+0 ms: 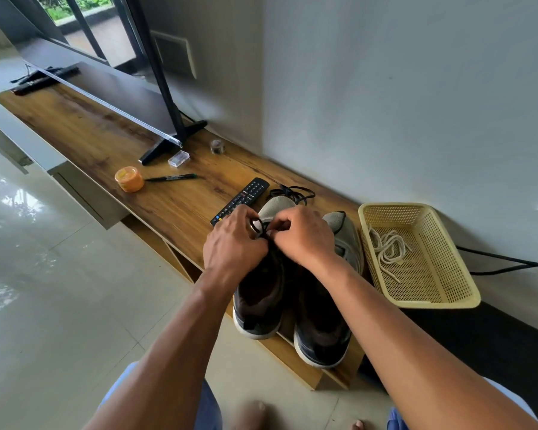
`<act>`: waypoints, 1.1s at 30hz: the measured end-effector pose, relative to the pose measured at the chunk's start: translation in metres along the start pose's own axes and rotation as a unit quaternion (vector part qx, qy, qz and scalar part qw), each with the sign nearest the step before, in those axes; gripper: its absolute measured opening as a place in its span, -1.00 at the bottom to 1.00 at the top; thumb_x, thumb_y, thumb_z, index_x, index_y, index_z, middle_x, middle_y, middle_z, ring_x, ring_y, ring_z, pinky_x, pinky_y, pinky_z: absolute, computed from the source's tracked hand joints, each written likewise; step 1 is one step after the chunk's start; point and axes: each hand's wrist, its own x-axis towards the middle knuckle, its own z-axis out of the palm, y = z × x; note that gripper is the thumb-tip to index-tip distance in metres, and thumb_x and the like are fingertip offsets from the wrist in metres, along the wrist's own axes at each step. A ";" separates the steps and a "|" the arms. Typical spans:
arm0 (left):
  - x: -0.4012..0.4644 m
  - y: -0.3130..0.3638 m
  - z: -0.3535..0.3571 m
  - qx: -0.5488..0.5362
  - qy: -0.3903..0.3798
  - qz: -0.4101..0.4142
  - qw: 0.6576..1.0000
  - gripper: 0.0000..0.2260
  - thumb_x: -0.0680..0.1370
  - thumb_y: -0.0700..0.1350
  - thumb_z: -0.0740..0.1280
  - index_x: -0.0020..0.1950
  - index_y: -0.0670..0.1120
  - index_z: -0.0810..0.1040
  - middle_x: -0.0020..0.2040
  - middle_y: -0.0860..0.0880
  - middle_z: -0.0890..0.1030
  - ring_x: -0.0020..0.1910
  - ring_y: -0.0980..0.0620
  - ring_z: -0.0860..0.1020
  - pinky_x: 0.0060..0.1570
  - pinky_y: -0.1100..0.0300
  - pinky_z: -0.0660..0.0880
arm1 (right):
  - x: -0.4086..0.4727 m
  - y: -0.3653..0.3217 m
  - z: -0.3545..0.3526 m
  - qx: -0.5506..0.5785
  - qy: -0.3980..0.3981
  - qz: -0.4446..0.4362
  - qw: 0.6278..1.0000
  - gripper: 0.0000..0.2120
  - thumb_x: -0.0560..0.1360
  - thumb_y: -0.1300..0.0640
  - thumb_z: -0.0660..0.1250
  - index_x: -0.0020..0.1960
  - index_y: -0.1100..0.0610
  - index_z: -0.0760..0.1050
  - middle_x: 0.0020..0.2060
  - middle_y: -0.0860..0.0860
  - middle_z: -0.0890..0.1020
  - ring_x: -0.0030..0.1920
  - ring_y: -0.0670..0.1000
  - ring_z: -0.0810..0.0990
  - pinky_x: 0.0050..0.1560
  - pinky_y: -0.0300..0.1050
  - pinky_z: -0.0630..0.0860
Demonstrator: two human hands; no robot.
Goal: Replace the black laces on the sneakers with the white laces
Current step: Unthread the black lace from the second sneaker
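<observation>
Sneakers sit side by side at the near end of a long wooden shelf (pixel 168 209), with their heels toward the person and their toes toward the wall. The left sneaker (pixel 261 293) is dark at the back and grey at the toe. The right sneaker (pixel 323 321) is just beside it and touching it. Both hands are over the left sneaker. The left hand (pixel 233 243) has its fingers curled and pinches the black lace (pixel 263 228) near the top of the shoe. The right hand (pixel 302 234) is curled too and pinches the same lace from the other side. The two hands almost touch. A loose black lace (pixel 292 192) lies in a heap just past the toe of the left sneaker. The white laces (pixel 385 246) lie in a tangle inside a yellow basket (pixel 423 301), which sits just to the right of the sneakers. A black remote (pixel 246 195) lies to the left of the toes. Farther along the shelf are a green marker (pixel 171 178), an orange tub (pixel 129 179), a small clear box (pixel 178 158) and a small grey thing (pixel 215 146) I cannot make out. A TV stand foot (pixel 168 144) is behind them
</observation>
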 end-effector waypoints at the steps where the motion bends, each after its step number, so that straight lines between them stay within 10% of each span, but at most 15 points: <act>1: -0.002 0.001 0.000 0.000 0.010 -0.008 1.000 -0.58 0.42 -0.07 0.42 0.26 0.12 0.47 -0.04 0.14 0.54 0.01 0.02 0.50 -0.08 0.10 0.38 | 0.001 0.001 -0.001 0.038 -0.004 0.025 0.999 -0.91 0.47 0.06 0.48 -0.15 -0.13 0.72 -0.11 -0.15 0.72 0.00 -0.01 0.64 -0.04 -0.08 0.60; 10: 0.000 -0.004 -0.004 -0.005 0.026 -0.023 0.999 -0.56 0.41 -0.18 0.44 0.22 0.06 0.39 -0.12 0.05 0.58 -0.16 0.11 0.51 -0.29 0.23 0.33 | 0.006 0.005 -0.028 0.514 -0.011 0.274 0.813 -0.87 0.51 0.39 0.39 -0.12 0.21 0.65 -0.16 0.09 0.67 -0.13 0.06 0.64 -0.27 -0.06 0.70; 16: 0.000 -0.005 0.004 0.036 0.035 0.009 0.999 -0.53 0.45 -0.16 0.40 0.30 0.13 0.39 -0.10 0.08 0.59 -0.12 0.06 0.54 -0.30 0.20 0.35 | 0.010 0.010 -0.018 0.180 0.014 0.068 0.981 -0.78 0.42 0.16 0.43 0.04 -0.06 0.65 -0.09 -0.14 0.66 -0.05 -0.08 0.60 -0.01 -0.09 0.56; 23: 0.001 0.002 0.009 0.071 0.089 0.004 0.993 -0.78 0.48 0.06 0.46 0.05 0.14 0.49 -0.15 0.11 0.59 -0.15 0.03 0.55 -0.20 0.10 0.44 | 0.002 0.009 -0.004 -0.056 0.054 -0.085 0.993 -0.92 0.52 0.01 0.52 0.01 -0.09 0.71 -0.01 -0.08 0.69 0.13 0.04 0.57 -0.05 -0.10 0.46; 33: 0.003 0.005 0.004 0.099 0.099 -0.035 0.990 -0.90 0.41 -0.15 0.40 -0.16 0.05 0.55 -0.25 0.08 0.51 -0.33 0.12 0.39 -0.41 0.18 0.21 | 0.007 0.007 -0.009 0.332 0.060 0.134 0.932 -0.80 0.63 0.19 0.37 -0.17 0.08 0.61 -0.21 -0.07 0.63 -0.13 -0.08 0.57 -0.15 -0.21 0.46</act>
